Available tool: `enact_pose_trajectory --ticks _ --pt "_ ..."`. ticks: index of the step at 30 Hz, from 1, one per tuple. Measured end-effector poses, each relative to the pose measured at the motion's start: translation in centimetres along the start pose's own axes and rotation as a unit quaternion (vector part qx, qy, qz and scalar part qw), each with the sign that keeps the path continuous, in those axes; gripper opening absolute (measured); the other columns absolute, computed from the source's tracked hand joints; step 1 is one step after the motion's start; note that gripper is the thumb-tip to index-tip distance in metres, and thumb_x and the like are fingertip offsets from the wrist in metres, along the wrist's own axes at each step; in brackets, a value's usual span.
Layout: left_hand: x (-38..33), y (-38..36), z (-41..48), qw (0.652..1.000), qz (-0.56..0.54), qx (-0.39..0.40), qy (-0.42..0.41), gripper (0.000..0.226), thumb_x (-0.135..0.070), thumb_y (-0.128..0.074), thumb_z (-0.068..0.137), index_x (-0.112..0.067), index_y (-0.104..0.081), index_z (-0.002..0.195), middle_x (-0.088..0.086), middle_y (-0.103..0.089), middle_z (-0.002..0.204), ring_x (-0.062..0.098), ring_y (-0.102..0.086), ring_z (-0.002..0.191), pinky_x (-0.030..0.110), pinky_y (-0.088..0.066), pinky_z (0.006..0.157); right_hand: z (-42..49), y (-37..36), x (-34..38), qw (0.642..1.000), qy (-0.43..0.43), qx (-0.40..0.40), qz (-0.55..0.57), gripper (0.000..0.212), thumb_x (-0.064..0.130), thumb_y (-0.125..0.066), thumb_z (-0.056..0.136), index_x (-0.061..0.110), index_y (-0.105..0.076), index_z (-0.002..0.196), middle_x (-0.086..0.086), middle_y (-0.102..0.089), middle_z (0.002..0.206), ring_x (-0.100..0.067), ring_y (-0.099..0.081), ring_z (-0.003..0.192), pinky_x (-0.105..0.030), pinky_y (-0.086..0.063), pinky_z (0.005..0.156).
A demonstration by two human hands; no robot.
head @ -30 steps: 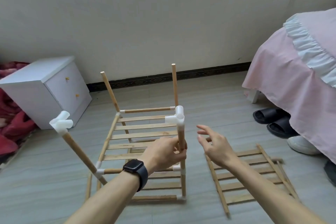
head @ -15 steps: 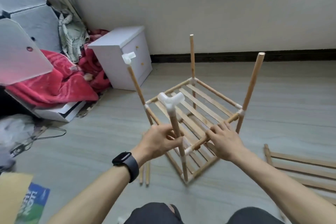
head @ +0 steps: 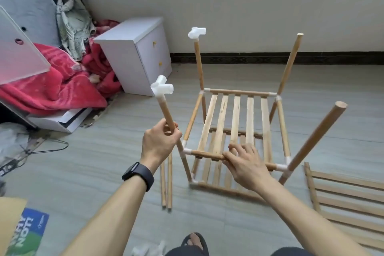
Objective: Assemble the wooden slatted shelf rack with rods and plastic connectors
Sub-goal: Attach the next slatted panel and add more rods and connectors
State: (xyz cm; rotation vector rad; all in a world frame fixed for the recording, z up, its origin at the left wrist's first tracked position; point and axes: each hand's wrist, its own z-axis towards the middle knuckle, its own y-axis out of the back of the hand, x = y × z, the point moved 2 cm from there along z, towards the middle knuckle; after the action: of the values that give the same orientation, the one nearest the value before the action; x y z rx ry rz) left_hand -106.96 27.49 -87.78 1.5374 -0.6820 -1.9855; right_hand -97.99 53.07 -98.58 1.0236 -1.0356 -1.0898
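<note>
The half-built wooden rack (head: 234,122) stands on the floor with two slatted shelves joined by rods and white plastic connectors. My left hand (head: 160,143) grips the near-left upright rod (head: 167,114), which carries a white connector (head: 162,87) on top. A second capped upright (head: 198,60) rises at the far left. The two right uprights (head: 291,62) (head: 320,135) have bare tops. My right hand (head: 246,162) grips the front cross rod (head: 204,154) of the upper shelf.
Two loose rods (head: 166,185) lie on the floor left of the rack. A spare slatted panel (head: 349,195) lies at the right. A white nightstand (head: 138,56) and a red blanket (head: 52,83) sit at the left, by the wall. A printed box (head: 25,233) is at bottom left.
The view swung left. The rack has turned so its front rod now faces me. My right hand came onto that rod; my left hand kept its grip on the capped upright.
</note>
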Motion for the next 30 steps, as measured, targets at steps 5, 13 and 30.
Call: enact_pose_trajectory --ticks 5,13,30 --pt "1.3 -2.2 -0.6 0.999 -0.027 0.003 -0.023 0.005 -0.038 -0.069 0.086 -0.036 -0.065 0.085 -0.019 -0.071 0.077 -0.011 -0.067 0.078 0.005 -0.050 0.065 0.2 -0.3 -1.2 0.998 -0.044 0.040 0.006 0.037 0.057 -0.026 0.102 0.040 -0.052 0.122 0.005 -0.045 0.142 -0.024 -0.060 0.110 -0.055 -0.038 0.104" --pt "7.9 -6.3 -5.3 0.998 -0.027 0.036 0.047 0.023 -0.049 -0.061 0.095 -0.034 -0.062 0.113 -0.018 -0.068 0.106 0.003 -0.067 0.095 0.026 -0.056 0.077 -0.4 -1.3 -0.5 0.995 -0.067 -0.065 -0.037 0.033 0.051 -0.039 0.099 0.038 -0.059 0.122 0.005 -0.053 0.139 -0.028 -0.056 0.116 -0.057 -0.028 0.106" --pt "23.9 -12.3 -21.1 0.839 0.266 0.354 0.316 0.028 -0.023 -0.054 0.096 -0.015 -0.042 0.121 0.013 -0.048 0.127 0.037 -0.060 0.110 0.041 -0.051 0.092 -0.7 -3.5 0.5 0.990 -0.121 -0.044 -0.065 0.056 0.055 -0.059 0.085 0.037 -0.045 0.136 0.000 -0.037 0.147 -0.030 -0.039 0.130 -0.054 -0.028 0.105"
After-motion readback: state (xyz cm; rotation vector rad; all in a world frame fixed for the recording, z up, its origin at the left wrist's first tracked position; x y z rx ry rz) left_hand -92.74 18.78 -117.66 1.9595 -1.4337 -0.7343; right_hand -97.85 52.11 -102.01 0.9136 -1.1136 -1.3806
